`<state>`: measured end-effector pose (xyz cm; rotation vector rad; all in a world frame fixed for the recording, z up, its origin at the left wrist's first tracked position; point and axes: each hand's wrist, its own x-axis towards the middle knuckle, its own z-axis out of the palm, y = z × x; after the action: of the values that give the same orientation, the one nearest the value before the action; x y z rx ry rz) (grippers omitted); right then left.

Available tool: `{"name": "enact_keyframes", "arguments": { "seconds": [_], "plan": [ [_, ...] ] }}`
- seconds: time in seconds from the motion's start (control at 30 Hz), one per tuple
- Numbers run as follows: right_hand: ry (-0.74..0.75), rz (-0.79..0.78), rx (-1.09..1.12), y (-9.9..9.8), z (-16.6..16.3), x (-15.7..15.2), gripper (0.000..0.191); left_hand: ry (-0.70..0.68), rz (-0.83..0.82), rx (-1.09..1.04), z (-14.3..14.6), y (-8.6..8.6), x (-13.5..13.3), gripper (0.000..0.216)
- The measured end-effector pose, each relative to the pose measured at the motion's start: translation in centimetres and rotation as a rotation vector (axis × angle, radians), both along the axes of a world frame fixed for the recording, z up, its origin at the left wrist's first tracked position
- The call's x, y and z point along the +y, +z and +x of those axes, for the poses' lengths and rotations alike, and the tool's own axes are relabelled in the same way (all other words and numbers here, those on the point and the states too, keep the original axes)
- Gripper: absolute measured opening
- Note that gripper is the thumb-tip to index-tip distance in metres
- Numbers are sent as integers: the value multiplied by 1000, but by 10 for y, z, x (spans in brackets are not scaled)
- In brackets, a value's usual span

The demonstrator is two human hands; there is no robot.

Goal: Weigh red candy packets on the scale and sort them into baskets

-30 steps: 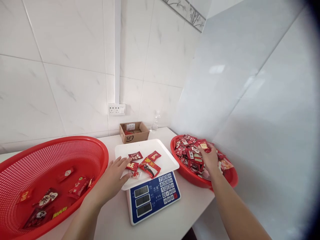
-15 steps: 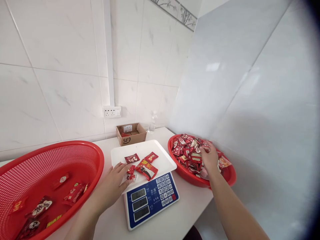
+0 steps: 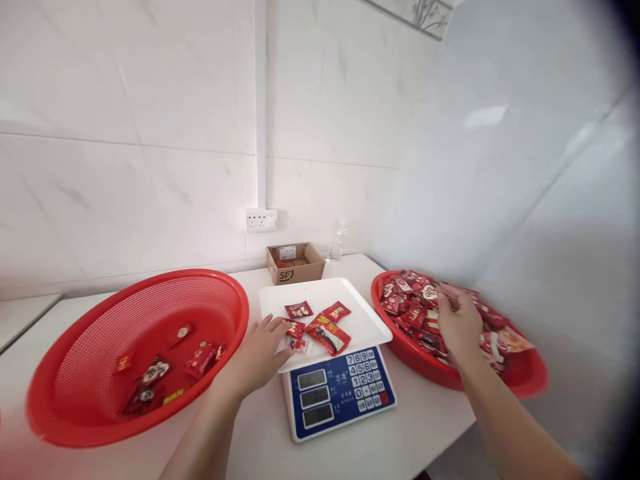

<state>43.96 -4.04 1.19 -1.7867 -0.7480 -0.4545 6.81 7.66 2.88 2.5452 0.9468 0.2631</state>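
My left hand (image 3: 263, 350) rests at the left edge of the scale's white tray (image 3: 361, 319), fingers stretched out. Its fingertips are beside small red wrapped candies (image 3: 295, 329), and I cannot tell whether they touch. A larger red and yellow packet (image 3: 329, 333) and other wrapped candies lie on the tray. In front of the tray is the scale's blue panel (image 3: 343, 387), its display digits too faint to read. My right hand (image 3: 461, 325) is over a red basket (image 3: 425, 373) heaped with candies (image 3: 415, 313). Its thumb and fingers are pinched together; whatever they hold is hidden.
To the left stands a larger red mesh basket (image 3: 165, 293) with several wrapped candies at its bottom. Behind the scale are a small cardboard box (image 3: 300, 272) and a clear plastic bottle (image 3: 337, 245) near the tiled wall (image 3: 320, 193). A wall socket (image 3: 261, 220) is above the table.
My view has turned left, so everything sits further right and more of the left basket shows. My left hand stays at the tray's edge, and my right hand remains over the heaped basket.
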Motion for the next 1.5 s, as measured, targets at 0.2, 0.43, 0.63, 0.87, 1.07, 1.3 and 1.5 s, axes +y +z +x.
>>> {"name": "enact_keyframes", "arguments": {
  "seconds": [0.2, 0.43, 0.63, 0.87, 1.07, 1.3, 1.5],
  "plan": [
    [479, -142, 94, -6, -93, 44, 32, -39, 13, 19, 1, -3, -2, 42],
    [727, -505, 59, -6, -129, 78, 45, -24, -8, 21, 0, -6, -2, 51],
    [786, -762, -37, -14, -138, 89, 58, -29, -10, 24, 0, -9, 0, 52],
    [840, -940, -146, -2, -169, 92, 57, -43, 4, 16, 3, -17, 4, 52],
    [920, -946, -255, -2, -177, 103, 65, 15, 54, -46, 8, -15, 3, 48],
    [958, -928, -202, 4, -170, 88, 59, 80, 73, -29, 10, -17, 5, 62],
    [1018, -1004, -241, -4, -165, 75, 86, 12, 64, -52, 10, -21, 4, 55]
  ]
}}
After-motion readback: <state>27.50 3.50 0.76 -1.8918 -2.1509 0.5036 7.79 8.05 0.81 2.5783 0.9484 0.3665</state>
